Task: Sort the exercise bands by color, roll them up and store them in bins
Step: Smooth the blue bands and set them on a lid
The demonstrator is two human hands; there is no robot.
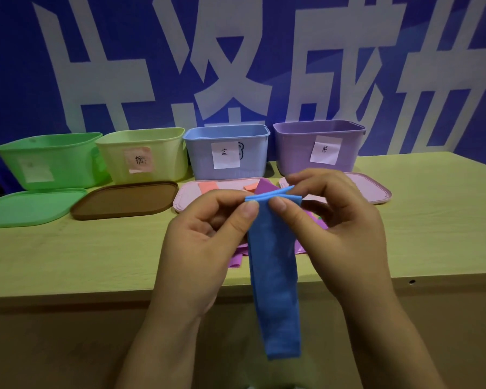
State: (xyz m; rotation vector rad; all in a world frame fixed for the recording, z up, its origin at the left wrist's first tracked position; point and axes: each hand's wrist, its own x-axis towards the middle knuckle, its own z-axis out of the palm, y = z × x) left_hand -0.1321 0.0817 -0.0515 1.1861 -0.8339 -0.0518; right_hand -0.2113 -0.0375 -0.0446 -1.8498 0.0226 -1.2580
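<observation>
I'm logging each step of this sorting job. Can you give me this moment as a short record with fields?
held item: blue band, top end folded, rest hanging
left hand: pinches the fold
right hand: pinches the fold
bins: green, yellow, blue, purple, all open
lids: lying before the bins
on table: purple bands

head view | looks forward-down | close over table (68, 262) edge | bins (225, 153) beyond

Blue band (275, 279), purple bin (298, 153)
</observation>
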